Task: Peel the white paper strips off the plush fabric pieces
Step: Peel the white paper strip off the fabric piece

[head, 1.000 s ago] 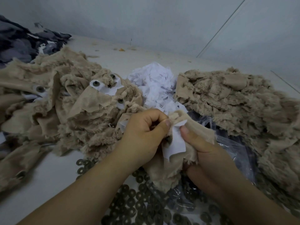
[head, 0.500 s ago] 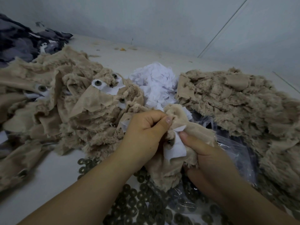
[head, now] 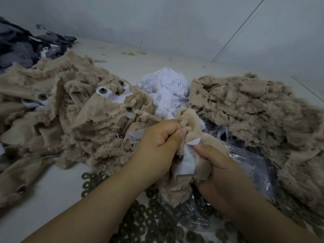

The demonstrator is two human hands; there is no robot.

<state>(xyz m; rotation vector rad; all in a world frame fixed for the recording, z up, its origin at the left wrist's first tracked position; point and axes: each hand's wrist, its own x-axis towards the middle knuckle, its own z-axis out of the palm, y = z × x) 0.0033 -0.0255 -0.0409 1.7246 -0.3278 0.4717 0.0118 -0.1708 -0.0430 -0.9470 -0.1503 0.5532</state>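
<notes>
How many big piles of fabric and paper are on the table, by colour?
Tan plush piles: 2
White paper pile: 1
Dark grey fabric pile: 1
Total: 4

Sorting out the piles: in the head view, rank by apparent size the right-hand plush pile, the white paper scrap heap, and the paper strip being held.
1. Right-hand plush pile
2. White paper scrap heap
3. Paper strip, smallest although nearest the camera.

2 hands (head: pixel 157 146), 2 plush fabric heaps (head: pixel 70 120), 1 white paper pile (head: pixel 164 88), 1 plastic bag (head: pixel 249 165), many washers (head: pixel 154 223)
</notes>
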